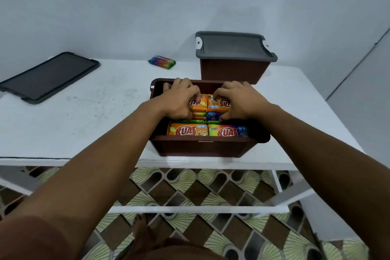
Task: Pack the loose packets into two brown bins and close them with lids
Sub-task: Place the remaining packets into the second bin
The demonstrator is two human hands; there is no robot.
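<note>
In the open brown bin (202, 148), curled fingers of the left hand (179, 99) grip the left orange packet (199, 105), and those of the right hand (242, 101) grip the right orange packet (217, 104); both packets read "KUAT". 2 more KUAT packets (187, 130) lie nearer than the fingertips. 1 loose packet (162, 62) lies beyond them, left of the lidded bin (232, 69).

The white table (95, 129) bears an open bin (200, 150), lidded bin (232, 72), loose lid (49, 77), packet (162, 62).

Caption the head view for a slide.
Left hand and right hand grip packets in the open bin; lidded bin behind, loose packet and lid aside.
</note>
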